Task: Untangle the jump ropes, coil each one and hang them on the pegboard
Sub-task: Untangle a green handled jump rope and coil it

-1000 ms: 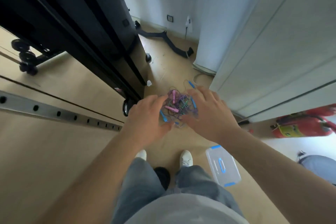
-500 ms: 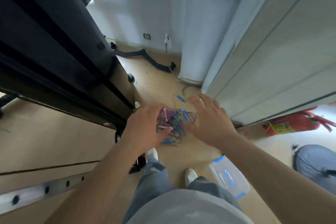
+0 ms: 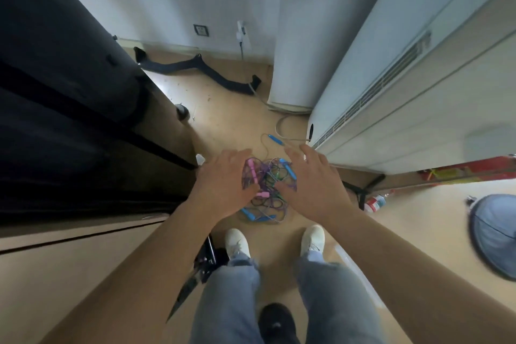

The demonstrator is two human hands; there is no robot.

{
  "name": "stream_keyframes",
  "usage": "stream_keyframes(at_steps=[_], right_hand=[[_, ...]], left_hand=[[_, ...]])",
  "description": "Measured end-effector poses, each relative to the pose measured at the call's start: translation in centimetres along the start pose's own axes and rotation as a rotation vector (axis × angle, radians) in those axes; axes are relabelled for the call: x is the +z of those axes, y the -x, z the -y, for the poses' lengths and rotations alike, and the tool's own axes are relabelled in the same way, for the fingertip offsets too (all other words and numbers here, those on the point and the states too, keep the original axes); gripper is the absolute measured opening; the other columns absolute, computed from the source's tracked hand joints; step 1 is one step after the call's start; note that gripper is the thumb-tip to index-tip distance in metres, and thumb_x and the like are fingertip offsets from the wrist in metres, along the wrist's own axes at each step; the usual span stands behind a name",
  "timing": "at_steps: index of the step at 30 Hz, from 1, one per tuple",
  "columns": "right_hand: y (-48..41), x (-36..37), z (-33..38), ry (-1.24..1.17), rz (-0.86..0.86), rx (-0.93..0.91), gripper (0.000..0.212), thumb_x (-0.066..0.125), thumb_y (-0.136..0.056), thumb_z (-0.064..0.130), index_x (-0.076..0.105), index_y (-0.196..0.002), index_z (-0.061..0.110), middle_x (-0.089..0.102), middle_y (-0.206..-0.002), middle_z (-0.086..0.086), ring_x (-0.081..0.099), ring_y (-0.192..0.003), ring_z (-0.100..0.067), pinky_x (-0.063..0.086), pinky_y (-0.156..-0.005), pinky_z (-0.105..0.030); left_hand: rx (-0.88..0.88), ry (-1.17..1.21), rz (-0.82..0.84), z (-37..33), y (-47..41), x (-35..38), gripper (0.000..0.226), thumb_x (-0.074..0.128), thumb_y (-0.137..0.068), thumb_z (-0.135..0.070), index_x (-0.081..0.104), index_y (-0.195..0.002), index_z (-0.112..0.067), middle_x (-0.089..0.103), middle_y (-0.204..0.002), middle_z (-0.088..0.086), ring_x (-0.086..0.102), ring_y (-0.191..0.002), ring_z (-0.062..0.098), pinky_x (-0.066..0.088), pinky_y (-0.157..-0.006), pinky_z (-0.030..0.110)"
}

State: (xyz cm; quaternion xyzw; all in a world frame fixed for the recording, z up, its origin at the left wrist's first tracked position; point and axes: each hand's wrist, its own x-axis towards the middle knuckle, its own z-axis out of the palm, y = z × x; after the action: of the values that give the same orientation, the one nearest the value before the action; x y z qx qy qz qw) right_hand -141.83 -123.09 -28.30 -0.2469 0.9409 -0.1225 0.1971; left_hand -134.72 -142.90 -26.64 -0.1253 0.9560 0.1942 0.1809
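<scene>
Because the tangle of jump ropes (image 3: 266, 190) is a loose ball of thin cords in purple, green and blue, it will likely weigh almost nothing and sag or spill wherever it is not supported. It sits in the air between the two hands, above the floor (image 3: 231, 109) and ahead of the white shoes (image 3: 236, 241). The left hand (image 3: 223, 183) cups its left side and the right hand (image 3: 317, 187) its right side, with fingers fairly straight and spread and neither hand clenched. The palms face away from the camera, so I cannot tell whether a thumb pinches any cord. The cords look limp and smooth, so pulling on a random strand would probably tighten the knots. The stiff parts are the handles: a pink handle (image 3: 252, 172) lies near the left thumb, and one blue handle (image 3: 275, 139) sticks out beyond the fingertips on a free loop of thin cord. That loose blue handle seems the best place to take hold, feeding it back through the ball while the other hand lightly steadies the mass.
</scene>
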Motion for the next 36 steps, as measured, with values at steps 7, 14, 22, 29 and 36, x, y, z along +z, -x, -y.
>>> stream_keyframes(at_steps=[7, 14, 22, 29, 36], right_hand=[[-8.7, 15.7, -7.3, -0.002, 0.113, 0.079, 0.075, 0.058, -0.085, 0.06, 0.032, -0.148, 0.03, 0.037, -0.153, -0.005, 0.036, -0.14, -0.031, 0.041, -0.109, -0.048], [-14.9, 32.3, -14.8, -0.05, 0.275, 0.175, 0.073, 0.058, -0.088, 0.057, 0.034, -0.15, 0.026, 0.038, -0.148, -0.007, 0.035, -0.137, -0.032, 0.04, -0.11, -0.049], [-22.8, 46.9, -21.1, -0.163, 0.361, 0.241, 0.073, 0.062, -0.09, 0.051, 0.031, -0.15, 0.024, 0.039, -0.146, -0.01, 0.045, -0.134, -0.033, 0.046, -0.104, -0.049], [-27.9, 54.3, -23.7, -0.275, 0.319, 0.291, 0.068, 0.065, -0.088, 0.041, 0.035, -0.145, 0.019, 0.058, -0.129, -0.011, 0.059, -0.117, -0.032, 0.052, -0.093, -0.047], [-30.5, 58.8, -24.9, -0.509, 0.296, 0.436, 0.073, 0.062, -0.09, 0.039, 0.026, -0.152, 0.021, 0.068, -0.119, -0.01, 0.064, -0.11, -0.033, 0.052, -0.091, -0.04]], left_hand=[[-0.134, 0.06, 0.208, 3.9, -9.9, 15.6, 0.068, 0.061, -0.085, -0.052, 0.035, -0.144, -0.029, 0.044, -0.134, 0.004, 0.047, -0.123, 0.027, 0.045, -0.096, 0.043], [-0.149, 0.137, 0.407, 8.4, -18.7, 31.8, 0.065, 0.064, -0.087, -0.04, 0.038, -0.145, -0.025, 0.046, -0.132, 0.014, 0.051, -0.119, 0.036, 0.047, -0.099, 0.043], [-0.038, 0.165, 0.422, 12.6, -29.9, 46.4, 0.07, 0.069, -0.083, -0.035, 0.04, -0.145, -0.024, 0.05, -0.131, 0.012, 0.053, -0.121, 0.033, 0.047, -0.101, 0.042], [0.144, -0.223, 0.463, 14.9, -37.0, 53.1, 0.072, 0.07, -0.079, -0.032, 0.039, -0.144, -0.024, 0.041, -0.144, 0.006, 0.05, -0.122, 0.036, 0.051, -0.092, 0.053], [0.19, -0.064, 0.465, 15.8, -39.7, 56.9, 0.067, 0.061, -0.086, -0.014, 0.04, -0.149, -0.02, 0.039, -0.151, 0.004, 0.051, -0.128, 0.031, 0.046, -0.104, 0.042]])
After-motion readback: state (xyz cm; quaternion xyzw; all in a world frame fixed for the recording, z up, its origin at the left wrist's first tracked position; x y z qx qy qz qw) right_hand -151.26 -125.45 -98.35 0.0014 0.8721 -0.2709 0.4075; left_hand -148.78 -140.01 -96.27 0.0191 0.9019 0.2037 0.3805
